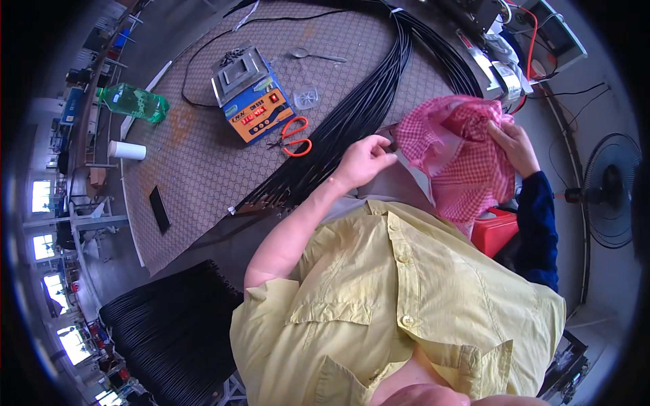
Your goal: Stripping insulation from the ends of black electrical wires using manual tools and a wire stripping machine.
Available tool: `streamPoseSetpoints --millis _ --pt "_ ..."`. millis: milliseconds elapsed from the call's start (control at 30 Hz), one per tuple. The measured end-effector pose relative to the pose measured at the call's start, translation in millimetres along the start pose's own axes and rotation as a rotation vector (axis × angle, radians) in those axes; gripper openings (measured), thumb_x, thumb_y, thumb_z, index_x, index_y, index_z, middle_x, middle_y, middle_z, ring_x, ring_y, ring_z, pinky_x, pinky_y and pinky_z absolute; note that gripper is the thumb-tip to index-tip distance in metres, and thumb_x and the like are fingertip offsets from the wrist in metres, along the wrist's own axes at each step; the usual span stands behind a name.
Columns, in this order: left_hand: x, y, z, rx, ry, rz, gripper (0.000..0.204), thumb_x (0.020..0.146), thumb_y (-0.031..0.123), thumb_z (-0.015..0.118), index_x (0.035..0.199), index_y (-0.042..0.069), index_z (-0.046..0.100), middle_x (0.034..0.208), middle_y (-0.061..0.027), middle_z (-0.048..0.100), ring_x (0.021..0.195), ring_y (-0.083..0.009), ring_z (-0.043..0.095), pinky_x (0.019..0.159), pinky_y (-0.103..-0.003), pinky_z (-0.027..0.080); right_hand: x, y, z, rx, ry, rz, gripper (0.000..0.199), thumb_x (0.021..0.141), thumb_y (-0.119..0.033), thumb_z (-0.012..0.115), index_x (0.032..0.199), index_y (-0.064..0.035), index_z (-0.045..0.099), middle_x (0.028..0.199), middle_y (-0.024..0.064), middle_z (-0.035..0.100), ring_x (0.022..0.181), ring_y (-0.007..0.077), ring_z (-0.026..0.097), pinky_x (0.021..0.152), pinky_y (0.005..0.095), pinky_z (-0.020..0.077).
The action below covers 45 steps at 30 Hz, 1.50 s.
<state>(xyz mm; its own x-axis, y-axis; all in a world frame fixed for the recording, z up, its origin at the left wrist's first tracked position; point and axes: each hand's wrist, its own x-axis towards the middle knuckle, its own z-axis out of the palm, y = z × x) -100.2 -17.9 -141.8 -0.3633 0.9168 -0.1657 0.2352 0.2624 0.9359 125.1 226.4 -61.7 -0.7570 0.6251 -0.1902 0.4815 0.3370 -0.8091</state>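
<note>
A red-and-white checked cloth (467, 152) hangs in loose folds at the right, in front of my body. My right hand (516, 145) grips its upper right edge, with the fingers closed on the bunched fabric; a dark blue sleeve covers that forearm. Left of the cloth, my left hand (367, 161) is half curled, with a gap between thumb and fingers and nothing visible in it. That hand is above the table's near edge, beside a long bundle of black cables (369, 101). My left forearm is bare.
On the patterned table (196, 155) are a blue-and-orange solder pot (256, 111), orange-handled snips (296, 139), a spoon (315, 55), a green bottle (135, 103), a white cylinder (127, 150) and a black phone (160, 208). More black cables (172, 331) lie lower left. A fan (611, 189) stands right.
</note>
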Motion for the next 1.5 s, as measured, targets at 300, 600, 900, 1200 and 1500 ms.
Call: streamPoseSetpoints --millis 300,600,900,1200,1500 --pt "60 -6 68 0.207 0.252 0.295 0.045 0.062 0.024 0.074 0.098 0.002 0.058 0.084 -0.0146 0.062 0.078 -0.0258 0.061 0.069 -0.034 0.048 -27 -52 0 -0.076 -0.438 -0.191 0.026 0.084 -0.025 0.06 0.089 -0.0001 0.06 0.083 -0.0008 0.056 0.071 0.0056 0.05 0.063 0.0238 0.0417" --pt "43 88 -10 -0.654 -0.132 0.099 0.023 0.08 -0.003 0.045 0.1 0.003 0.056 0.092 -0.004 0.06 0.076 -0.0109 0.058 0.066 -0.023 0.047 -51 -45 -25 0.856 -0.196 -0.163 0.026 0.086 -0.016 0.051 0.104 0.0023 0.056 0.094 0.0064 0.061 0.082 0.0144 0.059 0.074 0.0255 0.0456" --pt "-100 64 -100 -0.411 0.296 0.279 0.031 0.08 0.018 0.058 0.107 0.003 0.053 0.094 -0.0098 0.061 0.083 -0.0202 0.061 0.074 -0.032 0.05 -48 -145 112 0.565 -1.032 -0.918 0.036 0.082 -0.029 0.059 0.094 0.0044 0.059 0.102 0.018 0.055 0.093 0.028 0.053 0.082 0.0356 0.0398" --pt "-238 -26 -130 0.084 0.083 -0.461 0.01 0.074 0.009 0.061 0.079 0.003 0.056 0.075 -0.0047 0.06 0.073 -0.0099 0.055 0.069 -0.025 0.044 14 -5 218 -0.377 -0.822 -0.708 0.044 0.077 -0.035 0.061 0.111 -0.0071 0.055 0.102 0.0129 0.058 0.094 0.0283 0.056 0.081 0.0362 0.0439" --pt "-230 7 -49 0.505 0.32 -0.152 0.055 0.064 -0.009 0.048 0.118 0.007 0.05 0.124 -0.0161 0.045 0.117 -0.0295 0.043 0.099 -0.035 0.034 50 -80 261 -0.265 -0.319 -1.079 0.011 0.069 -0.011 0.058 0.078 -0.0048 0.061 0.079 0.0103 0.058 0.077 0.028 0.055 0.071 0.0362 0.0441"
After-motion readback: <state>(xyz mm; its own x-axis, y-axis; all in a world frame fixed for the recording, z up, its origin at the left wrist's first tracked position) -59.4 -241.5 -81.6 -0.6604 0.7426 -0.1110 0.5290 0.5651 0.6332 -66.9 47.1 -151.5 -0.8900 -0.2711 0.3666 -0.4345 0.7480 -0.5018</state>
